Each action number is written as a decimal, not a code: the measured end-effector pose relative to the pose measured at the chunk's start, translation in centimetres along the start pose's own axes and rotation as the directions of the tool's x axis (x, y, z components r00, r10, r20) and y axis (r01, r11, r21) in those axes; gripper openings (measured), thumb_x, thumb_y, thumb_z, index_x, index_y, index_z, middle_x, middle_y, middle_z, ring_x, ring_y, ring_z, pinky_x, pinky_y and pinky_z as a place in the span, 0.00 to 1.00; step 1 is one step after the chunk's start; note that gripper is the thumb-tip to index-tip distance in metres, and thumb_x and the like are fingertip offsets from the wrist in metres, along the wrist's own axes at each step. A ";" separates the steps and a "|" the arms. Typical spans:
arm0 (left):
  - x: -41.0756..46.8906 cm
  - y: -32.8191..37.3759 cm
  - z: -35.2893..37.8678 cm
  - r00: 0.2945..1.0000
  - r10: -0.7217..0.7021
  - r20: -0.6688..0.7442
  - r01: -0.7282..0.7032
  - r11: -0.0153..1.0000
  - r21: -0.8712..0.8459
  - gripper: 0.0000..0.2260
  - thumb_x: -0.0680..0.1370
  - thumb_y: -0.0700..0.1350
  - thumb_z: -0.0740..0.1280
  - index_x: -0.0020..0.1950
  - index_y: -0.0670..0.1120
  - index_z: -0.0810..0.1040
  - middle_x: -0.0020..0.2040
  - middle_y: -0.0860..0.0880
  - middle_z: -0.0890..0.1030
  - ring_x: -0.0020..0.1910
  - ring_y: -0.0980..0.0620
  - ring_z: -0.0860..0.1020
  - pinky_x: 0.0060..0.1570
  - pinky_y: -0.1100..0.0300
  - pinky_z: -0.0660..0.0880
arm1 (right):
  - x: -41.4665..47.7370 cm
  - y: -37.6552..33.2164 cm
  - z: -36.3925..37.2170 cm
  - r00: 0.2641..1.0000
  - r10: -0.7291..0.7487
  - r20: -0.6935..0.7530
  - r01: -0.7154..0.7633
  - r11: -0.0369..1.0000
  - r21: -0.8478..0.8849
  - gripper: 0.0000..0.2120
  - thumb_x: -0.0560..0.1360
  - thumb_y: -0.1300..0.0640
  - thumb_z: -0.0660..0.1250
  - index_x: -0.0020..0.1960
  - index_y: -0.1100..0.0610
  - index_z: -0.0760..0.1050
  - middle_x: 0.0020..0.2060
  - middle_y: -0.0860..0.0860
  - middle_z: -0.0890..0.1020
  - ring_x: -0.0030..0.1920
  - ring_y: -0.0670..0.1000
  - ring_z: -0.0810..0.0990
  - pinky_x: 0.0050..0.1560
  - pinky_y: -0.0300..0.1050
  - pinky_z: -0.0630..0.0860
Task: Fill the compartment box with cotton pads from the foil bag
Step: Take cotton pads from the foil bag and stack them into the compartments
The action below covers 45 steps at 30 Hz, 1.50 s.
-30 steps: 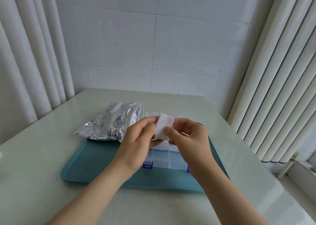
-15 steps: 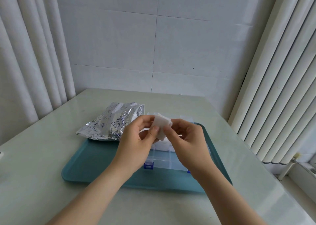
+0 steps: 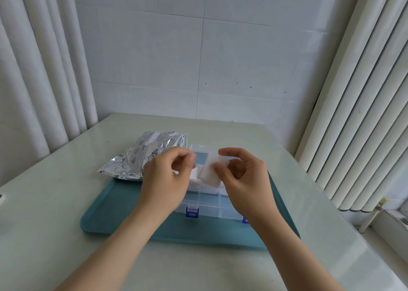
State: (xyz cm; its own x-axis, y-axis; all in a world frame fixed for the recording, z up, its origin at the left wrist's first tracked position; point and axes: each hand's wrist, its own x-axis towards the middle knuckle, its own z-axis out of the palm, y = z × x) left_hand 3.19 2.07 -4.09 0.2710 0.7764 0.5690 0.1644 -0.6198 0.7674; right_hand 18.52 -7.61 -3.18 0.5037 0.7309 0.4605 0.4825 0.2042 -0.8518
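A silver foil bag (image 3: 143,156) lies at the back left, partly on the teal tray (image 3: 110,213). On the tray stands the clear compartment box (image 3: 205,204) with blue latches, its lid up; white pads lie in its middle compartments. My right hand (image 3: 245,180) pinches a white cotton pad (image 3: 209,171) between thumb and fingers, just above the box. My left hand (image 3: 167,180) hovers beside it with curled fingers, and a sliver of white pad shows inside its grip. The hands hide much of the box.
The tray sits on a pale green table (image 3: 55,213). White curtains (image 3: 33,81) hang at the left, vertical blinds (image 3: 364,114) at the right and a tiled wall stands behind.
Both hands pinched the white pad together before. They have drawn apart; the pad stays in my right hand, lower and closer to the box.
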 end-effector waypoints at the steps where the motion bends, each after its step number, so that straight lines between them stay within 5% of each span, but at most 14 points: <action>1: 0.1 -0.3 -0.2 0.998 0.001 -0.059 0.005 0.996 0.093 0.07 0.83 0.44 0.69 0.46 0.52 0.84 0.36 0.57 0.84 0.38 0.58 0.83 0.41 0.61 0.78 | 0.0 0.3 0.1 0.999 0.027 0.023 -0.027 0.999 -0.033 0.09 0.80 0.59 0.73 0.57 0.48 0.81 0.31 0.54 0.81 0.28 0.46 0.73 0.32 0.40 0.71; 6: 0.2 -0.4 -0.8 0.994 -0.113 -0.006 0.107 0.923 0.369 0.11 0.77 0.38 0.65 0.43 0.52 0.84 0.36 0.57 0.81 0.37 0.50 0.79 0.41 0.54 0.78 | -0.4 0.8 1.2 0.988 0.088 0.128 -0.056 0.971 -0.234 0.11 0.81 0.60 0.68 0.58 0.46 0.75 0.35 0.52 0.83 0.33 0.47 0.77 0.33 0.35 0.71; 11: -0.1 -0.4 -0.6 0.981 -0.177 0.075 0.140 0.926 0.351 0.14 0.74 0.35 0.66 0.46 0.51 0.87 0.39 0.59 0.82 0.40 0.51 0.81 0.49 0.55 0.80 | -0.6 1.2 2.4 0.977 0.148 0.155 -0.083 0.928 -0.363 0.12 0.82 0.60 0.64 0.60 0.46 0.69 0.36 0.51 0.80 0.48 0.54 0.78 0.41 0.49 0.74; 15: -0.1 -0.7 -0.6 0.983 -0.155 0.096 0.114 0.933 0.342 0.14 0.75 0.35 0.67 0.47 0.51 0.87 0.40 0.58 0.83 0.39 0.55 0.81 0.49 0.57 0.80 | -0.2 0.7 2.9 0.956 0.231 0.180 -0.144 0.907 -0.396 0.10 0.79 0.59 0.63 0.58 0.48 0.69 0.33 0.51 0.78 0.41 0.53 0.76 0.35 0.45 0.68; 22: -0.2 -0.9 -0.3 0.979 -0.145 0.141 0.092 0.940 0.328 0.14 0.77 0.36 0.67 0.52 0.52 0.89 0.46 0.54 0.86 0.44 0.54 0.81 0.51 0.61 0.79 | 0.7 -0.1 2.7 0.911 0.362 0.196 -0.234 0.847 -0.477 0.10 0.75 0.55 0.72 0.52 0.48 0.72 0.50 0.54 0.83 0.41 0.50 0.85 0.31 0.39 0.76; 31: -0.1 -1.5 0.1 0.974 -0.124 0.192 0.043 0.923 0.381 0.15 0.77 0.37 0.65 0.53 0.51 0.89 0.49 0.50 0.86 0.46 0.52 0.79 0.54 0.60 0.77 | 0.9 -0.2 4.1 0.930 0.314 0.190 -0.168 0.824 -0.541 0.08 0.74 0.57 0.74 0.40 0.52 0.76 0.42 0.53 0.84 0.44 0.54 0.84 0.35 0.41 0.78; 35: -0.2 -1.6 0.1 0.973 -0.123 0.197 0.040 0.924 0.379 0.15 0.77 0.37 0.65 0.52 0.51 0.89 0.49 0.51 0.86 0.47 0.51 0.80 0.55 0.58 0.78 | 1.0 0.2 4.2 0.927 0.329 0.183 -0.160 0.784 -0.600 0.08 0.69 0.52 0.76 0.41 0.51 0.77 0.39 0.51 0.84 0.42 0.53 0.84 0.42 0.45 0.82; 39: -0.2 -1.8 0.1 0.974 -0.095 0.204 0.007 0.919 0.394 0.15 0.78 0.37 0.64 0.52 0.49 0.89 0.49 0.50 0.85 0.46 0.53 0.78 0.52 0.63 0.74 | 0.9 0.2 3.8 0.936 0.307 0.171 -0.112 0.721 -0.684 0.09 0.67 0.47 0.77 0.37 0.51 0.80 0.34 0.49 0.83 0.39 0.51 0.82 0.37 0.42 0.77; 45: -0.2 -2.0 0.1 0.969 -0.053 0.240 -0.057 0.902 0.429 0.14 0.79 0.37 0.64 0.54 0.48 0.88 0.51 0.49 0.82 0.52 0.50 0.79 0.54 0.62 0.71 | 0.4 0.0 3.4 0.929 0.246 0.275 0.027 0.698 -0.716 0.22 0.79 0.48 0.67 0.34 0.62 0.77 0.26 0.53 0.73 0.34 0.55 0.72 0.36 0.47 0.71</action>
State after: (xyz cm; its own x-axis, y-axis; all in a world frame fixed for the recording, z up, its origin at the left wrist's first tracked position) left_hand 2.90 3.09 -5.75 0.4819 0.7577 0.4400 0.5394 -0.6523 0.5325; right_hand 16.25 -5.06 -3.83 0.3898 0.9086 0.1498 0.8632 -0.3039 -0.4031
